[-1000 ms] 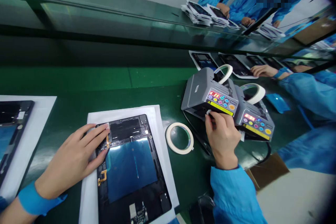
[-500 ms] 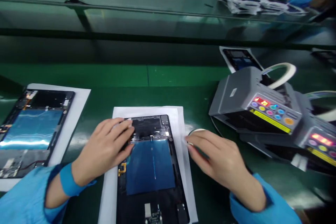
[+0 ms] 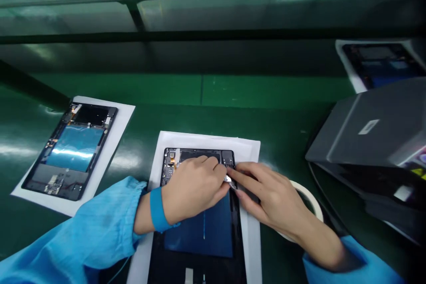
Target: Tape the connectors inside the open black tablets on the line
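An opened tablet (image 3: 199, 226) with a blue film over its battery lies on white paper (image 3: 250, 151) in front of me. My left hand (image 3: 195, 188) rests over its upper part, fingers curled and pressing near the top right corner. My right hand (image 3: 266, 195) pinches a small white piece of tape (image 3: 229, 179) at that same corner, fingertips meeting those of the left hand. Both wrists wear blue sleeves.
A second opened tablet (image 3: 75, 148) lies on paper at the left. A grey tape dispenser (image 3: 372, 133) stands at the right, with a tape roll (image 3: 308, 197) partly under my right wrist. Another tablet on paper (image 3: 376, 64) lies at the far right.
My right hand left the tape dispenser and came left to the tablet's top right corner with a bit of tape. My left hand slid right across the tablet to meet it.
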Demonstrator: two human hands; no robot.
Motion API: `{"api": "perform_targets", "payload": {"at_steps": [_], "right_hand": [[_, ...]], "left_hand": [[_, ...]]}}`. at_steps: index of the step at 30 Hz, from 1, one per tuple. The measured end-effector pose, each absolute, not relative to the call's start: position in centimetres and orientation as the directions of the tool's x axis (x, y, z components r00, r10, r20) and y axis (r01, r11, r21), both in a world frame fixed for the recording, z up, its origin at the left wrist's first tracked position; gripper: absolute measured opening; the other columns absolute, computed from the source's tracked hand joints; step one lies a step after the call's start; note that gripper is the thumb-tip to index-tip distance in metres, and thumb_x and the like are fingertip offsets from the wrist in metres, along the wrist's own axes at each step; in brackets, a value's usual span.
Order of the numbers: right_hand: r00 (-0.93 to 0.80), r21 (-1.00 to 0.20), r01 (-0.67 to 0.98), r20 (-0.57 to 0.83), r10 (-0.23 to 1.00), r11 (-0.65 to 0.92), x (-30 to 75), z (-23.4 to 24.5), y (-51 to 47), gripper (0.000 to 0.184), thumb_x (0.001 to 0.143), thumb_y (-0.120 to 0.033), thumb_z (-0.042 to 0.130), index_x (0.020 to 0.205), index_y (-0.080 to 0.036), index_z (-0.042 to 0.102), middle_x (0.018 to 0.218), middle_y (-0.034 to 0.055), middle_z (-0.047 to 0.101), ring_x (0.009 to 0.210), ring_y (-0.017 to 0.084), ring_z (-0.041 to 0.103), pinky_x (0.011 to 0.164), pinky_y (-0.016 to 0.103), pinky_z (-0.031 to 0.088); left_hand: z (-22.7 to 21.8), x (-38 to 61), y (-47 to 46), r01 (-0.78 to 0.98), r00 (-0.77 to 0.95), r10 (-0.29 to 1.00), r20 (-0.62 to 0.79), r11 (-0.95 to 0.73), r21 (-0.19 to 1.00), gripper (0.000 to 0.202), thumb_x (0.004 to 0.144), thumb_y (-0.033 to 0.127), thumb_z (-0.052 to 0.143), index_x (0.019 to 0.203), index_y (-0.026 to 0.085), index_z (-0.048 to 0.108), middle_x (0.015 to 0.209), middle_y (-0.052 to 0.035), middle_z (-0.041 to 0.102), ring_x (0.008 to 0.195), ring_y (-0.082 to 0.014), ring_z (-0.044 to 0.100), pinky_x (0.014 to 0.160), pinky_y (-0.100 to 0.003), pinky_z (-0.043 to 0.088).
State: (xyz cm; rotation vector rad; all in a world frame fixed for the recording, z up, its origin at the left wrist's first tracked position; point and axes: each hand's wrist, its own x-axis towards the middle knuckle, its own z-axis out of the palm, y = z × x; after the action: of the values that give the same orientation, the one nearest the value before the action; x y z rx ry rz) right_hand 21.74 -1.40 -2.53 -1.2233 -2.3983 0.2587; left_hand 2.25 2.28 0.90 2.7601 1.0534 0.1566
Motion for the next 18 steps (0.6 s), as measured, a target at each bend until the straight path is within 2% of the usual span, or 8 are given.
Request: {"api": "perform_targets", "payload": {"at_steps": [3,10,18], "right_hand": [[-0.512,-0.343,0.731,0.297,0.806,0.590,21.6,-2.3,-1.2,0.028,0.089,-0.024,0.044,0.108,-0.014,0.062,0.099,0.0098,0.064,0.085,0.019,0.061,0.068,0.031,0.054],[-0.496,-0.430,0.702,0.276,0.823,0.567,22.1,-2.8,-1.2,0.031,0.089,-0.026,0.042,0.113,-0.018,0.061,0.103,0.0090,0.063,0.086,0.018,0.061,0.070,0.031,0.053],[-0.492,-0.427,0.704,0.283,0.823,0.567,22.0,-2.8,-1.3,0.033,0.088,-0.025,0.044,0.115,-0.018,0.061,0.103,0.0093,0.064,0.086,0.018,0.062,0.071,0.033,0.054]], "left_hand": [[0.7,2.8,2.5,0.662,0.728,0.684,0.039,-0.717,0.218,0.013,0.084,0.025,0.057,0.077,0.014,0.058,0.070,-0.0030,0.057,0.067,-0.0197,0.059,0.057,-0.032,0.051],[0.7,3.6,2.3,0.695,0.700,0.711,0.058,-0.698,0.175,0.008,0.080,0.019,0.054,0.076,0.014,0.057,0.069,-0.0036,0.057,0.066,-0.0199,0.060,0.057,-0.031,0.051],[0.5,3.0,3.1,0.687,0.713,0.699,0.059,-0.713,0.140,0.010,0.082,0.015,0.050,0.075,0.015,0.057,0.069,-0.0027,0.056,0.066,-0.0190,0.058,0.059,-0.030,0.049]]}}
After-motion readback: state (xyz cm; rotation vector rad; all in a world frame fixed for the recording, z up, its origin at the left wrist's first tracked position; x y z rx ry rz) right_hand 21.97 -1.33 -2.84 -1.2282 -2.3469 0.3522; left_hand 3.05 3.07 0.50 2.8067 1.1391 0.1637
